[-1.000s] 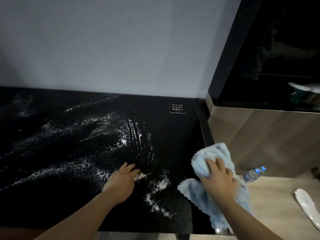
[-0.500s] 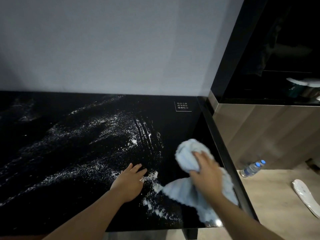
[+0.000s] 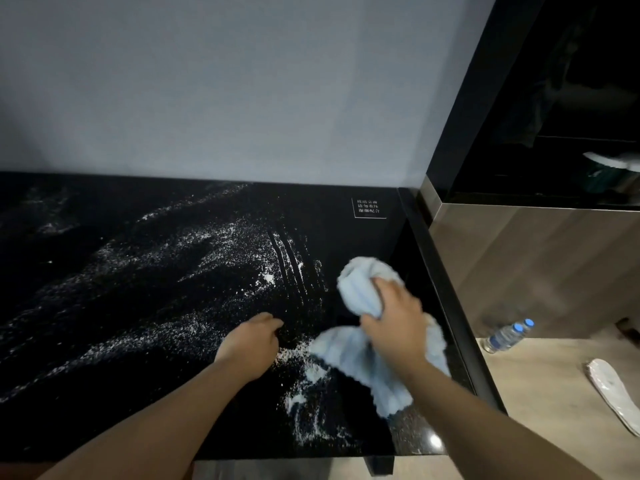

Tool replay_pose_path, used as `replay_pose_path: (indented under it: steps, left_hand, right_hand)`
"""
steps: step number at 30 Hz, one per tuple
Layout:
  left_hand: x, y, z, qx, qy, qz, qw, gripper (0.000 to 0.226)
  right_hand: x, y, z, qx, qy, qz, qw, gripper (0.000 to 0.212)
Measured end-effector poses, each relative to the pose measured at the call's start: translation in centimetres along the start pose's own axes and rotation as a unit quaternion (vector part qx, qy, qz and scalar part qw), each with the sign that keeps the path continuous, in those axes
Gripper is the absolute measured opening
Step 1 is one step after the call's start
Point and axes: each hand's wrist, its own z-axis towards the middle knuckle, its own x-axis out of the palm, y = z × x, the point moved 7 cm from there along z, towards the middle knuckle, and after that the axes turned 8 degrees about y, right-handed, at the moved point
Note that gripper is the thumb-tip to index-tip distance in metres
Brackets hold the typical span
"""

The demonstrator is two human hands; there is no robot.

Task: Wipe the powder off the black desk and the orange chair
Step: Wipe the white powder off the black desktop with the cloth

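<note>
White powder (image 3: pixel 194 258) lies in streaks across the glossy black desk (image 3: pixel 367 244), thickest toward the left and in a patch near the front edge. My right hand (image 3: pixel 394 320) grips a light blue cloth (image 3: pixel 360 362) bunched on the desk's right part, with its loose end trailing toward me. My left hand (image 3: pixel 251 341) rests on the desk just left of the cloth, its fingers curled down onto the surface, holding nothing. The orange chair is out of view.
A grey wall backs the desk. A dark cabinet with a wooden side (image 3: pixel 540 265) stands at the right. On the wooden floor lie a plastic bottle with blue caps (image 3: pixel 505 336) and a white slipper (image 3: pixel 613 393). A small white label (image 3: pixel 369 207) marks the desk's back right corner.
My right hand has carried the cloth leftward from the desk's right edge onto the surface. My left hand stayed in place, its fingers now curled more.
</note>
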Motion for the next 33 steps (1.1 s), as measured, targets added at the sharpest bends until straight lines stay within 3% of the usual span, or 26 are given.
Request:
replay_pose_path:
  steps: [3, 4, 6, 7, 9, 10, 12, 13, 15, 16, 18, 21, 23, 26, 33]
  left_hand:
    - [-0.3, 0.7, 0.7, 0.002, 0.002, 0.023, 1.000, 0.047]
    - [-0.4, 0.8, 0.9, 0.004, 0.004, 0.037, 0.999, 0.048]
    - [-0.7, 1.0, 1.7, 0.010, 0.009, 0.057, 0.998, 0.048]
    - [-0.8, 1.1, 2.2, 0.013, 0.011, 0.066, 0.998, 0.048]
    - [-1.2, 1.1, 3.2, 0.013, 0.012, 0.084, 0.996, 0.048]
    - [-1.5, 1.0, 3.8, 0.011, 0.009, 0.093, 0.996, 0.049]
    - [-2.1, 0.5, 5.2, 0.006, 0.004, 0.101, 0.995, 0.049]
    - [-2.4, -0.1, 6.0, 0.007, 0.002, 0.099, 0.995, 0.049]
    - [-2.8, -1.3, 7.8, 0.010, 0.001, 0.096, 0.995, 0.050]
    - [-3.1, -1.9, 8.6, 0.009, -0.001, 0.094, 0.996, 0.050]
    - [-3.6, -2.7, 10.3, 0.006, -0.009, 0.091, 0.996, 0.051]
    - [-4.4, -3.6, 12.1, 0.007, -0.018, 0.112, 0.993, 0.051]
    - [-5.5, -3.9, 13.2, 0.005, -0.027, 0.115, 0.993, 0.051]
    - [-7.6, -3.0, 15.1, -0.030, -0.047, 0.094, 0.994, 0.052]
    - [-9.1, -1.0, 19.0, -0.086, -0.041, 0.058, 0.994, 0.056]
  right_hand:
    - [0.1, -3.6, -0.3, 0.141, 0.058, -0.087, 0.984, 0.065]
    - [1.2, -3.7, -1.0, 0.132, 0.093, -0.100, 0.982, 0.066]
    - [3.0, -2.1, -1.7, 0.014, 0.113, -0.081, 0.990, 0.063]
    - [3.1, -1.1, -1.6, -0.055, 0.098, -0.014, 0.994, 0.059]
    - [1.7, -0.5, -0.4, -0.086, 0.064, 0.120, 0.987, 0.050]
    - [0.5, -1.0, 0.6, -0.067, 0.019, 0.159, 0.985, 0.050]
    - [-1.3, -2.6, 2.1, 0.000, -0.038, 0.133, 0.990, 0.056]
    - [-1.6, -3.6, 2.6, 0.055, -0.031, 0.080, 0.995, 0.060]
    - [-0.4, -4.5, 3.2, 0.134, 0.063, -0.036, 0.988, 0.067]
    - [0.5, -4.1, 3.3, 0.128, 0.109, -0.081, 0.982, 0.070]
    - [2.4, -2.7, 3.8, 0.035, 0.142, -0.118, 0.982, 0.069]
    - [2.0, -1.1, 6.6, -0.117, 0.122, -0.001, 0.986, 0.061]
    - [0.4, -1.8, 10.3, -0.106, 0.072, 0.070, 0.989, 0.061]
    - [-2.1, -2.1, 16.6, -0.082, 0.017, 0.088, 0.993, 0.056]
    - [-2.6, 2.3, 29.5, -0.090, 0.026, 0.010, 0.996, 0.067]
